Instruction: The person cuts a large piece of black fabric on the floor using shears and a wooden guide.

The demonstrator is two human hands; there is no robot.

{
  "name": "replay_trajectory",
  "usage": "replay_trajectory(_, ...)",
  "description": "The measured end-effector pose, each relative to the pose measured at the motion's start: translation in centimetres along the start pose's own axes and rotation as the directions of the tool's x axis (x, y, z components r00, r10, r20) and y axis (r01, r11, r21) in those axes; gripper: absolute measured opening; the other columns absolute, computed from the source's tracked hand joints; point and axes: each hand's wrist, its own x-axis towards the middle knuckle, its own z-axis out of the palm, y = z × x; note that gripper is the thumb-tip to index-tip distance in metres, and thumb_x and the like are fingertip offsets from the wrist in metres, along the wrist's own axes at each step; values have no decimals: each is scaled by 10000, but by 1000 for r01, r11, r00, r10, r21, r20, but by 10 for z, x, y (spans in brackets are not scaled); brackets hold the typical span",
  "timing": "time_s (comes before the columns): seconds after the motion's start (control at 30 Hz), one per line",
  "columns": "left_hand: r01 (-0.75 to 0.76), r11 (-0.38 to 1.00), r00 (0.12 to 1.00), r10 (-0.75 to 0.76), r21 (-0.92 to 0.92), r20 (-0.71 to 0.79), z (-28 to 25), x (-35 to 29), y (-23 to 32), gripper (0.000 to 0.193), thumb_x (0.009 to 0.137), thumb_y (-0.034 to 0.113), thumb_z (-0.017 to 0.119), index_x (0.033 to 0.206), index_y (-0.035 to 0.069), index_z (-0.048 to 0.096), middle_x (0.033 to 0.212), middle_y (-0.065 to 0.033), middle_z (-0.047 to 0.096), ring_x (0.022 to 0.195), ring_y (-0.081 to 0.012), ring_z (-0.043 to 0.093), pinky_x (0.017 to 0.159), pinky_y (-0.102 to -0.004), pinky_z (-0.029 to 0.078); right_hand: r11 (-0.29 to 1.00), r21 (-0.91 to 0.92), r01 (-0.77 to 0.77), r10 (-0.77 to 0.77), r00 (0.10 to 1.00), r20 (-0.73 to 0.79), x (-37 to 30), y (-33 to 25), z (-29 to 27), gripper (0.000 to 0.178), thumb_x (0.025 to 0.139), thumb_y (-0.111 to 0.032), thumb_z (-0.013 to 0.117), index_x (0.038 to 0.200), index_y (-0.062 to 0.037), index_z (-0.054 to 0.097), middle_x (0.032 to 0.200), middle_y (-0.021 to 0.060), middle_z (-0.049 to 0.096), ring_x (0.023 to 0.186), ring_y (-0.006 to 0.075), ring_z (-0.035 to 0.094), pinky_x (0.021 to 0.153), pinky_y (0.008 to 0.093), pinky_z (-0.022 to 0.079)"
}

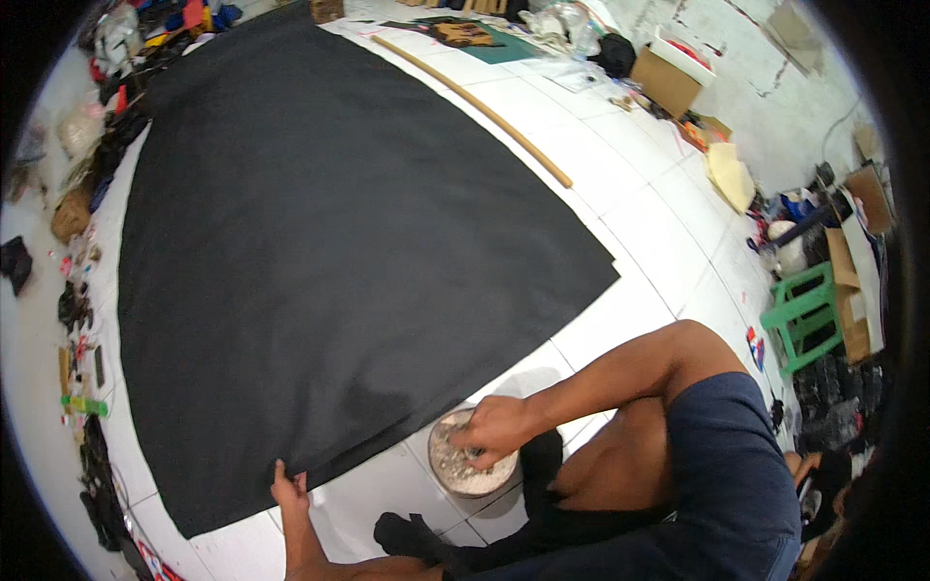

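A large black sheet (349,242), like fabric or leather, lies spread over the white tiles. At its near edge, my left hand (291,487) rests with the index finger stretched along the sheet and the thumb apart; the other fingers are hardly visible. My right hand (494,431) reaches into a round container (433,463) of pale, lumpy material (463,476). Its fingers are bent together over that material, with a small dark bit showing between them that I cannot identify. The container stands on the floor between the sheet and my bent leg.
A long wooden stick (475,108) lies beyond the sheet's right edge. Along the right wall are a green plastic stool (806,315), a cardboard box (666,82) and clutter. Bags and small items, including a green bottle (85,405), line the left wall. A green mat (509,46) lies far back.
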Motion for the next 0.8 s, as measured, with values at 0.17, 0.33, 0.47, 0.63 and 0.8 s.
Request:
replay_trajectory(0.17,28,998,998,-25,-48,62,-10,3,1,398,910,299,704,1172,24,588,1106,-93,652,914,-200,655,818,-331,568,999,32,-17,12,989,149,-7,-10,10,407,811,-376,682,951,-20,542,637,172,637,680,371,673,612,472,514)
replay_trajectory(0.33,31,1000,998,-31,4,57,-4,-14,9,437,889,297,732,1216,47,584,1120,-89,659,859,-189,663,776,-290,568,941,325,-95,-11,951,310,5,16,-17,516,803,-512,721,943,-37,575,807,191,661,840,411,667,725,494,511)
replay_trajectory(0.47,21,985,994,-38,170,98,-24,5,20,383,904,280,719,1183,43,609,1039,-59,666,848,-158,633,789,-311,539,919,176,-352,340,936,92,-28,66,-41,436,870,-471,654,935,-45,594,835,176,676,864,407,661,746,521,501)
replay_trajectory(0.63,-32,957,999,28,289,17,-36,26,16,358,916,266,707,1137,1,609,1031,-65,652,889,-154,602,818,-346,501,832,200,-518,519,853,53,-78,103,23,339,908,-400,628,878,-66,583,757,152,655,769,374,655,646,489,482)
replay_trajectory(0.8,-107,931,965,182,350,-188,-28,10,4,390,912,258,711,1125,-42,583,1137,-140,615,934,-222,587,773,-375,482,483,649,-588,839,524,-150,-93,101,88,375,937,-401,642,771,-77,557,675,114,582,646,286,589,607,424,441)
